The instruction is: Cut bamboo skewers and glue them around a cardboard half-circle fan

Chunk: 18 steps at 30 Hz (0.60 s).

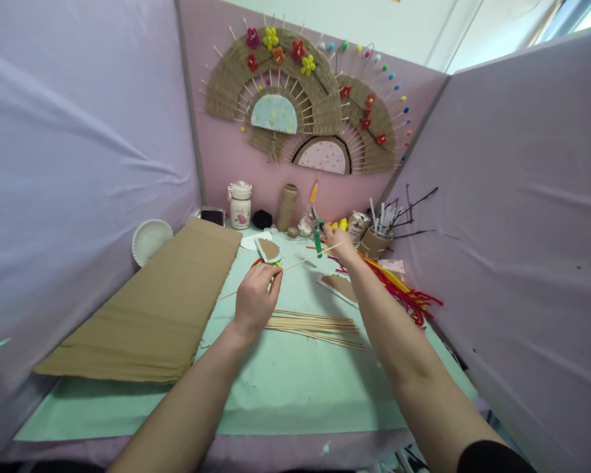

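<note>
My left hand (257,292) is closed, pinching a thin wooden stick (303,261) that slants up to the right across the table. The stick's far end reaches my right hand (341,242); whether it touches the hand I cannot tell. My right hand is closed on green-handled pliers (318,238), whose metal jaws point up and away from me. Below my hands lies a loose bundle of thin wooden sticks (315,323). Half-round cardboard pieces with pale edging lie nearby, one (268,249) beyond my left hand, another (339,287) partly behind my right forearm.
A large cardboard sheet (162,302) covers the table's left side. Red and yellow pipe cleaners (398,286) lie at right. Along the back stand a white jar (240,205), a twine spool (287,207), a can (358,226) and a holder (374,243) with twigs. Fan decorations (217,92) hang behind.
</note>
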{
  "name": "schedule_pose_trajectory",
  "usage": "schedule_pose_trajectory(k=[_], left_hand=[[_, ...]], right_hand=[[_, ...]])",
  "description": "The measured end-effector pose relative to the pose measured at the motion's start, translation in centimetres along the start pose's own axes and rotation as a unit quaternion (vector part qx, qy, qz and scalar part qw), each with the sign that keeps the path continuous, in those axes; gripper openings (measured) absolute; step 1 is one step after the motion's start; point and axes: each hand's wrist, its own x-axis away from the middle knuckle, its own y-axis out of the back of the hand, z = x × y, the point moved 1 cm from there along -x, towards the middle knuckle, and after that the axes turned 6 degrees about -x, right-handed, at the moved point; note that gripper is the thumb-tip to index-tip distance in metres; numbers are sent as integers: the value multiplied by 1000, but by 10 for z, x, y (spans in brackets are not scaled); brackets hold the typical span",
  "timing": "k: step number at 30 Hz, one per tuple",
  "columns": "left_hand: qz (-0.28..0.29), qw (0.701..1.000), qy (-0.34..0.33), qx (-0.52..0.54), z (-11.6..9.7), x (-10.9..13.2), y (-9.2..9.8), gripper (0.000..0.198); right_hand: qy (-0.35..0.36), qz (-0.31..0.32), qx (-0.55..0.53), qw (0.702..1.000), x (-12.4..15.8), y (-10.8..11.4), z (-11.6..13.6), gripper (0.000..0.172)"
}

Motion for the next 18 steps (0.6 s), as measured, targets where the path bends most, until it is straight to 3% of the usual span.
schedule_pose_trajectory(k=[4, 6, 9, 11, 13, 15, 18], left_hand=[[7, 1000, 22, 12, 0, -1, 0, 14], [7, 999, 40, 18, 1, -2, 1, 15], [-15, 997, 70, 32, 3, -4, 4, 19], [-41, 995, 86, 31, 4, -6, 6, 20], [-61, 993, 102, 17, 4, -7, 8, 19], [-68, 990, 124, 6, 5, -7, 10, 17], [-63, 986, 155, 7, 5, -8, 11, 18]], right_hand=[[-3, -38, -175, 984, 18, 35, -8, 57], [2, -42, -301, 953, 34, 44, -11, 56], [8, -11, -583, 812, 62, 48, -15, 52], [13, 18, -662, 749, 82, 44, -16, 52], [24, 51, -665, 745, 102, 32, -14, 50], [41, 104, -616, 780, 121, 15, -9, 42], [51, 166, -591, 788, 145, -14, 3, 35]])
